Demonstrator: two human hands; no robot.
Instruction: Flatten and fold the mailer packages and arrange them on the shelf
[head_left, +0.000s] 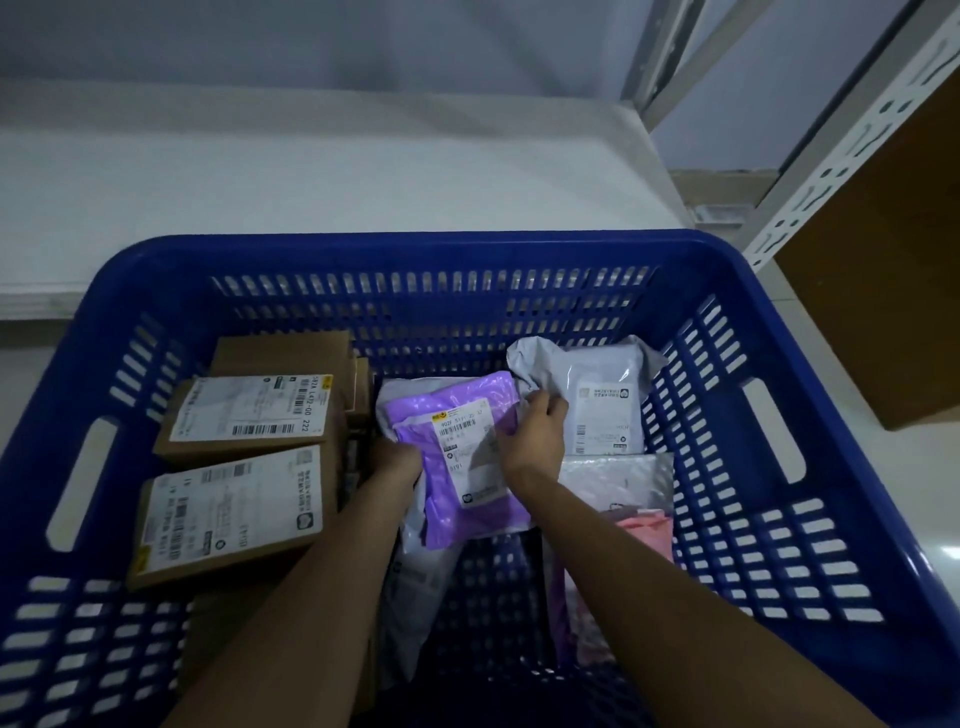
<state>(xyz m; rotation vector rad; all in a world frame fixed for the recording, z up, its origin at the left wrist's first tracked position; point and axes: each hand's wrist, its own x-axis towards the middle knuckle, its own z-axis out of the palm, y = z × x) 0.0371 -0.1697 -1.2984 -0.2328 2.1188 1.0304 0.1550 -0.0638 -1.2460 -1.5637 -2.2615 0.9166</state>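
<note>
A purple mailer (457, 410) with a white label lies in the middle of the blue basket (810, 395). My left hand (397, 462) grips its left edge, fingers tucked beneath it. My right hand (537, 434) holds its right side, fingers curled over the edge. Behind it to the right lies a grey mailer (597, 379) with a label. A clear bubble mailer (618, 480) lies at the right, over a pink package (647, 530). A white mailer (421, 577) is partly hidden under the purple one.
Several brown cardboard boxes (244, 415) with labels fill the basket's left side. A white shelf board (311, 171) lies beyond the basket. A perforated metal rack upright (852, 140) and a large brown carton (893, 260) stand at the right.
</note>
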